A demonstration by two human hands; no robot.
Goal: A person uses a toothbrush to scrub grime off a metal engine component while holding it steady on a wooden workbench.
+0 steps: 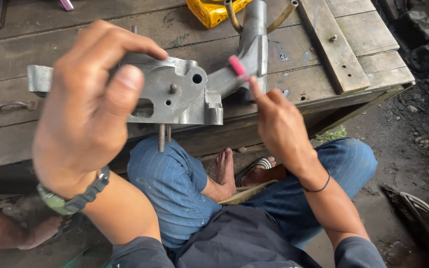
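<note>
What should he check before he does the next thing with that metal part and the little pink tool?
1. Left hand grips the metal part firmly: ok.
2. Right hand pinches the pink tool: ok.
3. Tool tip touching the part: cannot tell, it is hidden.
4. Threaded studs on the underside unbent: ok, they look straight.
5. Part held above the wooden bench, apart from the yellow container: ok.
</note>
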